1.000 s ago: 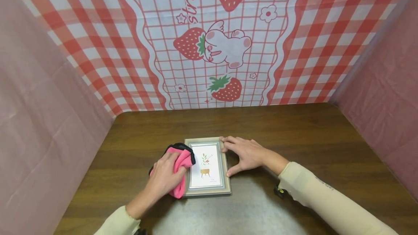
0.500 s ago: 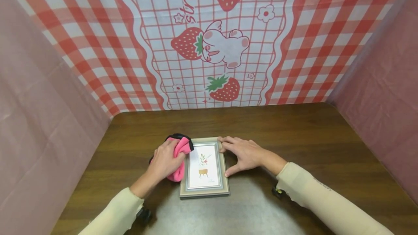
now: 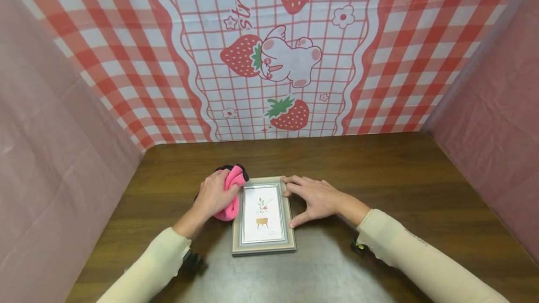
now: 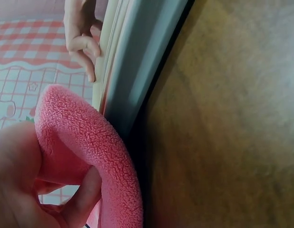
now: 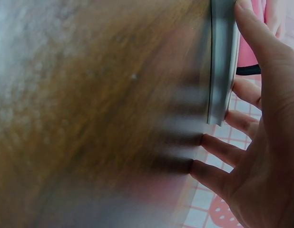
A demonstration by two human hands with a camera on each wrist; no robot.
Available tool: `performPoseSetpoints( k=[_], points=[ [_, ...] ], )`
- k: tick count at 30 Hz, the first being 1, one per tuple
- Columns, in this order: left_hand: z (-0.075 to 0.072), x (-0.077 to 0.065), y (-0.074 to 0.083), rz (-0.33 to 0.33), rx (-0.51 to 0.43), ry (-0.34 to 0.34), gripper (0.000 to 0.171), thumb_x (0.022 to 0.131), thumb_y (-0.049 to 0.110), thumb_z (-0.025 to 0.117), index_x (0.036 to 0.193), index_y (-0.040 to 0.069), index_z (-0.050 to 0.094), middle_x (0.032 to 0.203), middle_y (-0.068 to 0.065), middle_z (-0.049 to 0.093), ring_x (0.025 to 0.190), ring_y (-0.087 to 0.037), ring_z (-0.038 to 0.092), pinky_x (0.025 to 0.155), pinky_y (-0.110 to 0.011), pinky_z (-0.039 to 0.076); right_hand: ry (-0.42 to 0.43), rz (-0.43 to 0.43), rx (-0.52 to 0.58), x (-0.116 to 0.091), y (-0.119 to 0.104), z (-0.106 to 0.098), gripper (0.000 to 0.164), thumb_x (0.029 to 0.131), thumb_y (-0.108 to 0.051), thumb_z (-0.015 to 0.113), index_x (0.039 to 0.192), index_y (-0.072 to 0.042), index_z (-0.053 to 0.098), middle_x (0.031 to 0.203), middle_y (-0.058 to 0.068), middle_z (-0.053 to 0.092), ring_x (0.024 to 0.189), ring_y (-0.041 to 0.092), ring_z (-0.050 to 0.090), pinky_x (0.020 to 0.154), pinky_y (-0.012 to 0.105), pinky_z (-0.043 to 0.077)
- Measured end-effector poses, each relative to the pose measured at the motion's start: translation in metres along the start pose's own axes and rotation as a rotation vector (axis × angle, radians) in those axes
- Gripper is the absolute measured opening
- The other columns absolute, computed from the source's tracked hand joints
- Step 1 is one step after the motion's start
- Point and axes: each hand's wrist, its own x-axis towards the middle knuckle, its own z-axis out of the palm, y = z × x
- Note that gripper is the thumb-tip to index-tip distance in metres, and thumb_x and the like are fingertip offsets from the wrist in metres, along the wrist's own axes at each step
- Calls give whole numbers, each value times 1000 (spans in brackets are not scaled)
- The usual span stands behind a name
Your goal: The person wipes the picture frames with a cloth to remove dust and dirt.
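A picture frame [image 3: 264, 248] with a pale border lies flat on the table; its picture [image 3: 263, 214] shows a plant in a brown pot. My left hand [image 3: 212, 195] grips a bunched pink cloth [image 3: 230, 210] with black edging against the frame's left side. In the left wrist view the thumb presses into a fold of the fluffy cloth [image 4: 90, 128]. My right hand [image 3: 317, 199] rests along the frame's right edge, thumb and fingers spread apart. Seen from the right wrist, the thumb and some fingers touch the frame [image 5: 222, 61], while other fingertips [image 5: 197, 166] rest on the table.
The dark brown wooden table [image 3: 358, 162] extends around the frame on all sides. Behind it hangs a red-and-white checked cloth [image 3: 290, 74] with strawberries. Plain pink hangings stand at the left [image 3: 54, 130] and right [image 3: 492, 106].
My left hand and the pink cloth have slid up along the frame's left side, toward the far corner. The right hand stays in place at the right edge.
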Motion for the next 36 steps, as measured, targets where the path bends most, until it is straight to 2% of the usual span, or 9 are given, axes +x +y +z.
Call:
performPoseSetpoints(
  k=[2, 6, 8, 17, 22, 24, 29, 34, 36],
  points=[
    [0, 2, -1, 7, 0, 1, 22, 97, 41, 70, 103, 19, 67, 95, -6, 70, 84, -28, 68, 72, -47, 55, -2, 1, 1, 0, 0, 0, 86, 81, -76, 89, 148, -27, 68, 182, 7, 43, 151, 40, 59, 86, 59, 60],
    [-20, -2, 19, -23, -45, -30, 23, 97, 36, 70, 103, 14, 67, 95, -12, 70, 85, -34, 67, 75, -53, 56, -3, 0, 1, 1, 0, 0, 86, 81, -76, 89, 148, -27, 68, 182, 7, 43, 150, 41, 59, 85, 57, 60],
    [-22, -3, 23, -28, -53, -25, 24, 97, 35, 68, 105, 12, 68, 96, -13, 69, 86, -34, 66, 75, -53, 55, -1, 0, 2, 1, 0, -1, 86, 81, -76, 89, 147, -26, 68, 182, 7, 43, 150, 41, 60, 85, 55, 60],
    [-23, -9, 28, -65, -53, -53, 48, 99, 38, 67, 134, 6, 71, 128, -18, 75, 112, -39, 75, 96, -59, 61, 2, 6, 8, -1, -1, -2, 85, 81, -76, 89, 147, -26, 68, 182, 7, 43, 150, 40, 60, 85, 54, 59],
    [-50, -20, 55, -104, -89, -108, 50, 99, 32, 67, 139, 2, 70, 136, -22, 73, 122, -46, 74, 101, -65, 61, 2, 4, 13, 0, -1, -1, 86, 81, -76, 89, 148, -26, 68, 182, 7, 43, 150, 40, 60, 84, 55, 59],
    [-50, -23, 56, -105, -94, -107, 52, 99, 32, 67, 141, 2, 69, 138, -23, 73, 124, -48, 73, 102, -66, 60, 2, 4, 12, 0, 0, -1, 85, 81, -76, 89, 148, -26, 68, 182, 7, 43, 149, 40, 60, 84, 54, 59],
    [-28, -29, 38, -33, -44, -35, 49, 98, 37, 66, 135, 5, 71, 130, -22, 74, 111, -46, 76, 91, -61, 62, 8, 4, 8, 0, 0, -1, 85, 81, -76, 90, 146, -27, 68, 181, 7, 44, 148, 39, 61, 82, 52, 59],
    [-46, -46, 56, -35, -99, -30, 46, 94, 31, 68, 132, 4, 72, 123, -22, 73, 105, -46, 76, 90, -64, 61, 9, 1, 9, 0, 0, 0, 85, 81, -76, 90, 146, -27, 69, 181, 7, 44, 149, 40, 61, 82, 52, 59],
    [-43, -52, 56, -29, -80, -20, 48, 94, 31, 67, 133, 5, 72, 121, -20, 72, 100, -45, 76, 87, -62, 61, 8, 0, 9, 0, 0, 0, 85, 81, -76, 90, 147, -27, 68, 181, 7, 44, 149, 40, 61, 83, 52, 59]
  ],
)
